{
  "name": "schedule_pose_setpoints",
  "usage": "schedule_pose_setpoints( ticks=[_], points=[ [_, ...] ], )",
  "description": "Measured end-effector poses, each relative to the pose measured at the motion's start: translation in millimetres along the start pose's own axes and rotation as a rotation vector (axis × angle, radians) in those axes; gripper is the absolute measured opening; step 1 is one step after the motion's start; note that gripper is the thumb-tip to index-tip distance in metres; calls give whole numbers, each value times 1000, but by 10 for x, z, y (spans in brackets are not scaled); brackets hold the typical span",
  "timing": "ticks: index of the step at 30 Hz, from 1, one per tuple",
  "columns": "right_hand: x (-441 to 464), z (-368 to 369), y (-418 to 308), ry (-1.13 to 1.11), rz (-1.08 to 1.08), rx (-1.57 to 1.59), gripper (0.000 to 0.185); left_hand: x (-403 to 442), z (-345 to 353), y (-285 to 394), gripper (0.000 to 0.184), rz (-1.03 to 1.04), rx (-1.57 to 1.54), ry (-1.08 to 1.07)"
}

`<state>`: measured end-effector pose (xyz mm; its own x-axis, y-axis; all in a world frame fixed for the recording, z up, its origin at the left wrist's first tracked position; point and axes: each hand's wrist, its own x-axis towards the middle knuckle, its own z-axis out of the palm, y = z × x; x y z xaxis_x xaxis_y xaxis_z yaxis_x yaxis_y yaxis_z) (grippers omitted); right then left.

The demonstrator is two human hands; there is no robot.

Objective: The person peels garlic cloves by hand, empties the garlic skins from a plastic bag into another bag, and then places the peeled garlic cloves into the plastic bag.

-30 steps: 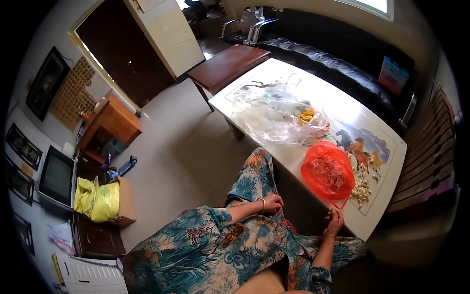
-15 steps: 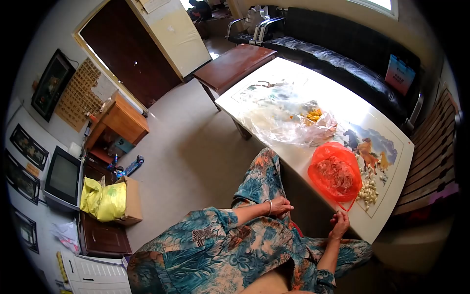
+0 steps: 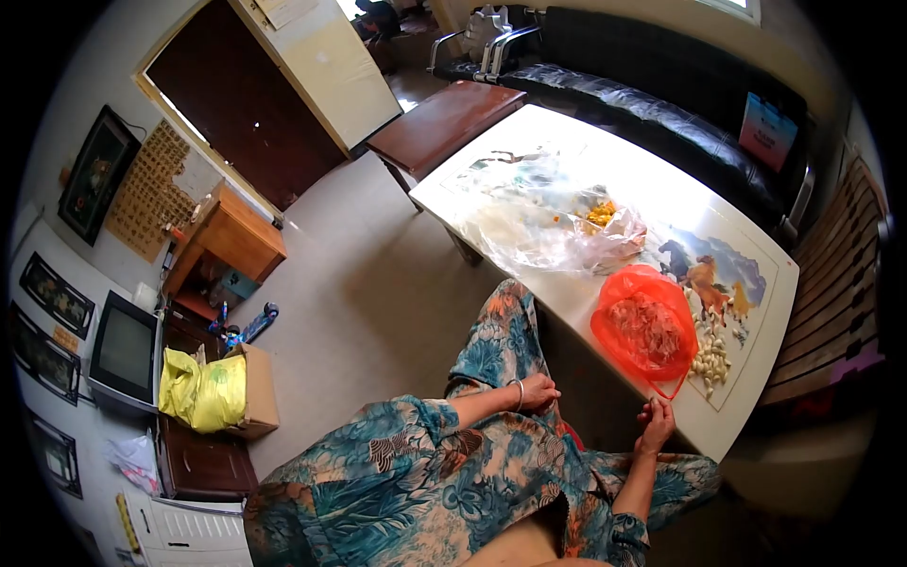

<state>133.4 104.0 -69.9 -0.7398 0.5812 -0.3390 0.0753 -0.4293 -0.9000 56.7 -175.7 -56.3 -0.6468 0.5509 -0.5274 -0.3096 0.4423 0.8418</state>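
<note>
My left hand (image 3: 538, 391), with a bracelet at the wrist, rests over my knee, its fingers curled; what they hold, if anything, is too small to tell. At the near edge of the white table (image 3: 567, 300), my right hand (image 3: 655, 423) has its fingers pinched just below the handle of a red plastic bag (image 3: 645, 323). The open bag holds pale, thin flakes. Beside it lies a pile of small whitish pieces (image 3: 711, 364). Farther along the table a clear plastic bag (image 3: 510, 227) is spread out, with yellow-orange pieces (image 3: 601, 214) at its right.
A brown low table (image 3: 444, 128) adjoins the white table's far end. Behind stands a black sofa (image 3: 652, 85), with a slatted wooden bench (image 3: 831, 283) at the right. At the left are a yellow bag (image 3: 203, 389) in a carton, a television (image 3: 126, 348) and a blue scooter (image 3: 253, 326).
My right hand has risen slightly toward the red bag's handle. My left hand shifted a little on my lap, and the view moved slightly.
</note>
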Motion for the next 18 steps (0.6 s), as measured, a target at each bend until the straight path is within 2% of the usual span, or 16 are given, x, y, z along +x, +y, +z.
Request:
schedule_pose_setpoints(
  ticks=[6,15,18],
  points=[
    [-3,23,-22,-10,-3,-14,8,27,-7,-37,29,-25,-154,-18],
    [53,-35,41,-13,-16,-16,9,14,-33,-8,25,-16,-114,-33],
    [64,-60,79,24,-77,-8,10,31,-68,41,16,105,-15,2]
  ],
)
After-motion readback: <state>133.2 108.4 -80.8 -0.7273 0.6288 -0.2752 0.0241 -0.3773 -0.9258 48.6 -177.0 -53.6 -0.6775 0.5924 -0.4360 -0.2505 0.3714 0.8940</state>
